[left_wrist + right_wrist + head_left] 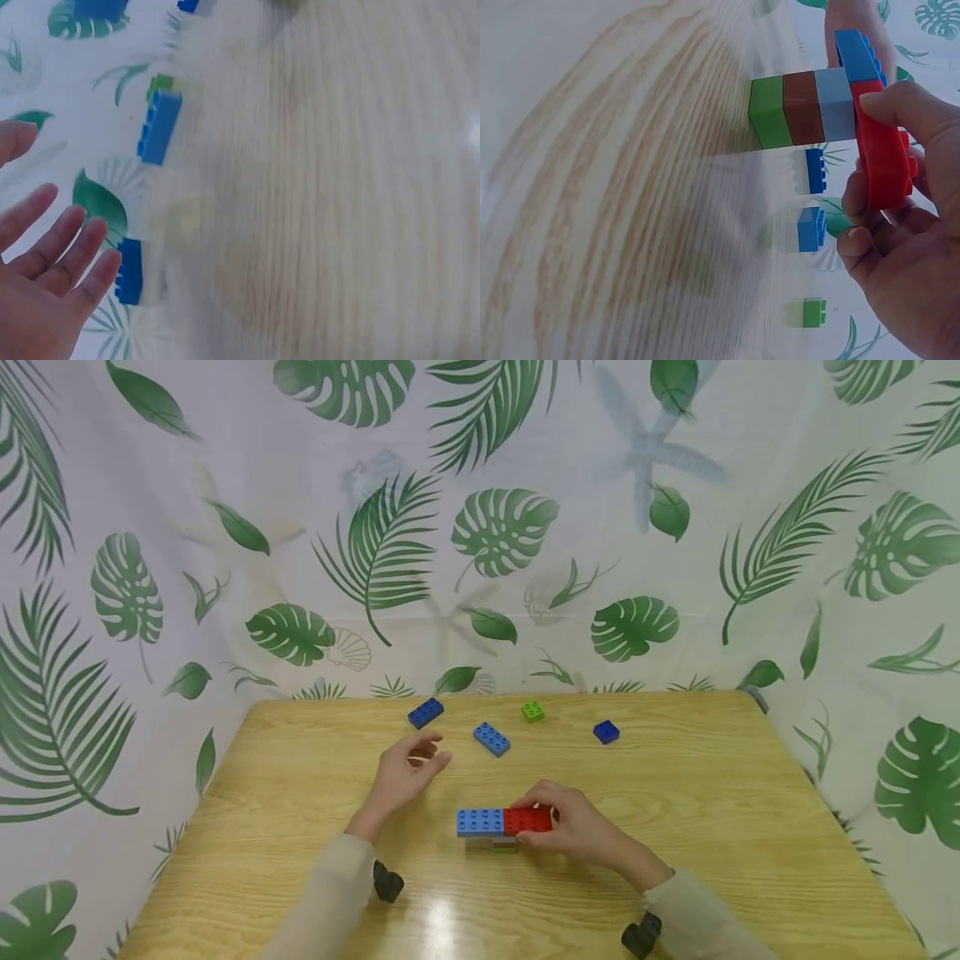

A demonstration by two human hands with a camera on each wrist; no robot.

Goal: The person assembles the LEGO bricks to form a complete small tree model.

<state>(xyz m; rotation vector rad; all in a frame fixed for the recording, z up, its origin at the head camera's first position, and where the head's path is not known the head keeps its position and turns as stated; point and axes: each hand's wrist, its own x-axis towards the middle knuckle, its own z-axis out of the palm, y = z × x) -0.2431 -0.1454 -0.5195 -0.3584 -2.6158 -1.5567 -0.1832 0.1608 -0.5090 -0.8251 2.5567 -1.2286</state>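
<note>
In the head view a small tower of toy building bricks stands on the table. The right wrist view shows its layers: a green brick (769,112) at the bottom, a brown brick (802,109), then a pale blue brick (835,103). Side by side across the top lie a blue brick (480,822) and a red brick (527,820), overhanging the column. My right hand (573,827) grips the red brick between thumb and fingers. To the tower's left, my left hand (405,768) is held with fingers apart and nothing in it, nearest a loose blue brick (491,739).
Toward the table's back lie a dark blue brick (426,712), a small light green brick (533,711) and a small dark blue brick (606,732). Behind the wooden table (675,793) hangs a leaf-patterned cloth (495,627).
</note>
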